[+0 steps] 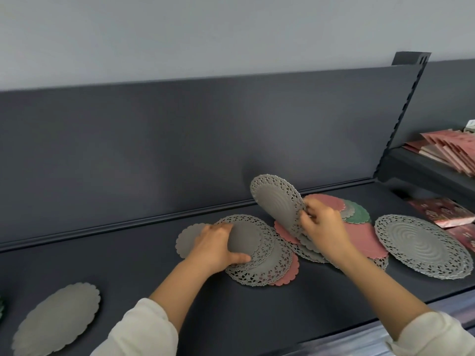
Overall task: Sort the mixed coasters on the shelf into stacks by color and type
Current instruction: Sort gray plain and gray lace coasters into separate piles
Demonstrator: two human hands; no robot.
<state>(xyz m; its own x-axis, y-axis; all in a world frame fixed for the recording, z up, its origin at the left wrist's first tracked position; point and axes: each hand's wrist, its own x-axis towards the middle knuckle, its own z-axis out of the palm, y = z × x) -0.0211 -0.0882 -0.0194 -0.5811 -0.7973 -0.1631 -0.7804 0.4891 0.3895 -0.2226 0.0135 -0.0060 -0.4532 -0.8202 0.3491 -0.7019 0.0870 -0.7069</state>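
A mixed pile of coasters lies mid-shelf. My right hand point(322, 228) pinches a grey lace-edged coaster point(276, 202) by its rim and holds it tilted up above pink coasters point(365, 238) and a green coaster point(358, 215). My left hand point(218, 246) presses flat on a small grey scalloped coaster point(244, 240) lying on grey lace coasters point(267, 268), with a pink scalloped one point(291, 274) underneath. Another small grey scalloped coaster point(186, 240) peeks out left of that hand. A large grey lace coaster point(421, 245) lies alone at the right. A plain grey scalloped stack point(57, 319) sits at the far left.
The dark shelf point(128, 273) has a tall back panel point(205, 140). Pink packets point(447, 152) lie on a higher shelf at the right, and red patterned packs point(442, 211) sit beside the large lace coaster. A green edge point(2, 308) shows at the far left.
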